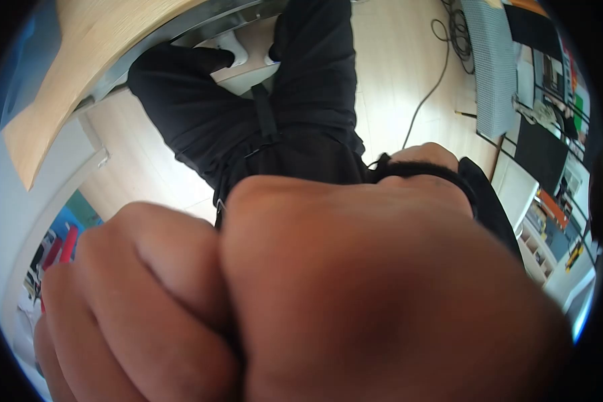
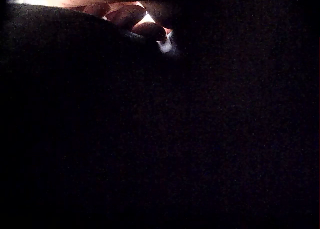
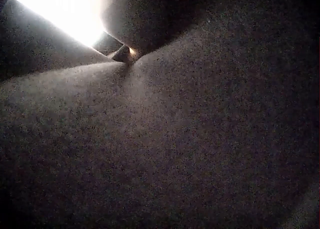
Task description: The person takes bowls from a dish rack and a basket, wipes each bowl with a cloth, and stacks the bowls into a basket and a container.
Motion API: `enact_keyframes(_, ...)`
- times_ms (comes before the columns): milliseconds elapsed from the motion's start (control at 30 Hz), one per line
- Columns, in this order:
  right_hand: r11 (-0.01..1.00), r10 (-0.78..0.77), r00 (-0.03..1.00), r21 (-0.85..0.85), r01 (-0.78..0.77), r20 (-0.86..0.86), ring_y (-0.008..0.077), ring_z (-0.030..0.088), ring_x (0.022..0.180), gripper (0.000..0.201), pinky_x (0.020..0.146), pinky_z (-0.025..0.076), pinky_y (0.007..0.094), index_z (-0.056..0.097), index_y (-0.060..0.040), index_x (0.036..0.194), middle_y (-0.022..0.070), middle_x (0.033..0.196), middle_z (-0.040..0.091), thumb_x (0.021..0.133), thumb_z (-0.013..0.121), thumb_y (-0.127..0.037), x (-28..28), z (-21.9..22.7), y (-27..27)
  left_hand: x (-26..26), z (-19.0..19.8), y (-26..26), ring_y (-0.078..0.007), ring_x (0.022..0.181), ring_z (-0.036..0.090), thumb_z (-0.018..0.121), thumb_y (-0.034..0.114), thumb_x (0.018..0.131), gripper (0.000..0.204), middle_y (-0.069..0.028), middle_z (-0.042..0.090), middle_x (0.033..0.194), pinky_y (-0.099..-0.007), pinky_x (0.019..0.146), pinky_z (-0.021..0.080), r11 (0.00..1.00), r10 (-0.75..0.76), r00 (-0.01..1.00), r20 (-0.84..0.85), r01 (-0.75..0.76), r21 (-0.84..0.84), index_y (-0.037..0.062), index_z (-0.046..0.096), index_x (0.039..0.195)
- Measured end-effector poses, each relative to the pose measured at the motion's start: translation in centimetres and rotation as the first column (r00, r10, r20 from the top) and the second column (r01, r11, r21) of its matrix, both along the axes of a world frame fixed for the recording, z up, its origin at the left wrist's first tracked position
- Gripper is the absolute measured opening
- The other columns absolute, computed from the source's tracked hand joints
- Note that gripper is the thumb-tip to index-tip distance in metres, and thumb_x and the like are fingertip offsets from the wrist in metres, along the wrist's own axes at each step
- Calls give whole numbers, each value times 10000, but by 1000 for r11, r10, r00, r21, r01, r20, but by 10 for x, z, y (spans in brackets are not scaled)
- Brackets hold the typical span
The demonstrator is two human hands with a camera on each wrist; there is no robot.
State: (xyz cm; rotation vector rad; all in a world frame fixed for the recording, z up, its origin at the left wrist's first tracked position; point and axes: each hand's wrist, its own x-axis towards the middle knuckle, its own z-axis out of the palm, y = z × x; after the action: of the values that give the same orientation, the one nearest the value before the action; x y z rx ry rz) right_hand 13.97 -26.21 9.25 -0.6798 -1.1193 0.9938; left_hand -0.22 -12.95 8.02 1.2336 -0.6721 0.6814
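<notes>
Very close to the head camera, what looks like my right hand (image 1: 355, 281) fills the lower half of the head view. Its back faces the lens, and bent fingers (image 1: 134, 288) show at the left. A black strap (image 1: 425, 171) circles the wrist at the right. Whatever lies under the fingers is hidden, so I cannot tell if they hold anything. Dark, blurred skin (image 3: 150, 139) takes up most of the right wrist view, with bright light at its upper left. The left wrist view is nearly black; a few lit fingers (image 2: 125, 16) of a hand appear along its top.
Legs in black trousers (image 1: 315, 74) stretch forward over a pale floor (image 1: 395, 74). A wooden tabletop (image 1: 94, 60) curves across the upper left. A black cable (image 1: 425, 100) runs along the floor at right, beside a grey perforated panel (image 1: 492, 80) and shelving (image 1: 543, 154).
</notes>
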Motion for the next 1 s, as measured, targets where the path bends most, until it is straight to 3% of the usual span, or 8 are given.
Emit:
enact_keyframes(167,998,-24,998,-51,27,56,176,450,397,446,382,308,310,567,-67,589,48,600,599,943,655,-323,9,11,-17,16,-6,-13,-168,605,563,594,336,968,196,-69,675,893,-289,556,452,996,-32,998,45,36,-82,153,660,994)
enact_keyframes(333,990,126,988,72,-119,-93,176,450,397,448,381,308,310,568,-67,591,48,602,598,945,653,-329,-16,-10,23,-29,8,9,-166,601,556,585,350,969,209,-65,670,883,-289,554,446,994,112,987,-117,-112,9,153,654,978)
enact_keyframes(667,918,353,909,271,-290,-223,176,451,397,454,380,306,311,570,-65,597,47,605,596,947,650,-342,-47,-25,68,-74,36,22,-161,594,541,568,379,972,240,-59,659,864,-289,550,434,942,331,902,-276,-301,148,152,643,945)
enact_keyframes(800,920,345,916,266,-287,-207,176,451,397,456,380,306,311,570,-65,599,47,606,595,948,648,-347,-53,-22,62,-78,35,19,-159,591,535,561,390,973,254,-56,655,856,-289,549,430,947,319,908,-271,-297,119,152,639,932)
enact_keyframes(1000,978,198,977,88,-192,-76,177,451,397,459,379,305,311,572,-64,602,46,607,594,949,646,-355,-13,-6,19,-23,5,2,-156,586,525,551,407,975,275,-52,648,844,-289,547,422,981,153,976,-152,-169,-97,151,632,913)
